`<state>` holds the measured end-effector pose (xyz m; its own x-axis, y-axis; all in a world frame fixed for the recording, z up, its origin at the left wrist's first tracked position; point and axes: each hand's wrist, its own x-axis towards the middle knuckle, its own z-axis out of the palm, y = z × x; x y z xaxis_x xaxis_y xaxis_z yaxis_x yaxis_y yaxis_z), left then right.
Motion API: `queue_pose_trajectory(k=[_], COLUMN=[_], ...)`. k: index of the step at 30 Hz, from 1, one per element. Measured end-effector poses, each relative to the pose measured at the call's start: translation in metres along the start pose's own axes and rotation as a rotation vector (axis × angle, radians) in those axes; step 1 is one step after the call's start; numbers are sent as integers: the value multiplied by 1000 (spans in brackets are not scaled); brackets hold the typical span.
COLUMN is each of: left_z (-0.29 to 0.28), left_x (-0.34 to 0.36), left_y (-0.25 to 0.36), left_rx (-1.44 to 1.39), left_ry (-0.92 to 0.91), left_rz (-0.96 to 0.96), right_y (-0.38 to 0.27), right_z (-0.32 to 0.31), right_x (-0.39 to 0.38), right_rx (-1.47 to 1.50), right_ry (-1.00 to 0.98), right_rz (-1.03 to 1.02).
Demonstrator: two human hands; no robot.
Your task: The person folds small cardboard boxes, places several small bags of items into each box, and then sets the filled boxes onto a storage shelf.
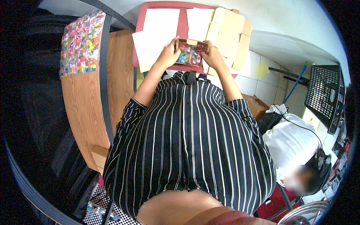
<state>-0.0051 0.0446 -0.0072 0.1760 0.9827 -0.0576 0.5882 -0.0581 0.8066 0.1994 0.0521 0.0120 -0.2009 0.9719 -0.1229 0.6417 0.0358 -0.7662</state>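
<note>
Hands: near the top centre, the left hand (168, 54) and right hand (213, 56) grip opposite ends of a small cardboard box (190, 52).
Box contents: bright, multicoloured small packets.
Under the box: a red stool (182, 26) strewn with white paper sheets (159, 24) and flat cardboard blanks (230, 35).
Upper left: clear bags of colourful items (80, 43) lying on a wooden table (84, 108).
Right: a black wire basket (324, 93).
Lower right: another person, seated, in white.
</note>
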Motion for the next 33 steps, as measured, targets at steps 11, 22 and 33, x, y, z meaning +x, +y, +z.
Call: queue_pose_trajectory(k=[11, 22, 33], left_z=[12, 29, 18], left_x=[-12, -18, -24], left_y=[-9, -27, -32], left_rx=[52, -46, -96], left_ry=[63, 86, -113], left_rz=[90, 123, 86], right_y=[16, 28, 41], right_z=[31, 42, 43], right_x=[-19, -31, -32], right_rx=[-100, -64, -43], right_ry=[196, 245, 144], right_rz=[-94, -199, -264])
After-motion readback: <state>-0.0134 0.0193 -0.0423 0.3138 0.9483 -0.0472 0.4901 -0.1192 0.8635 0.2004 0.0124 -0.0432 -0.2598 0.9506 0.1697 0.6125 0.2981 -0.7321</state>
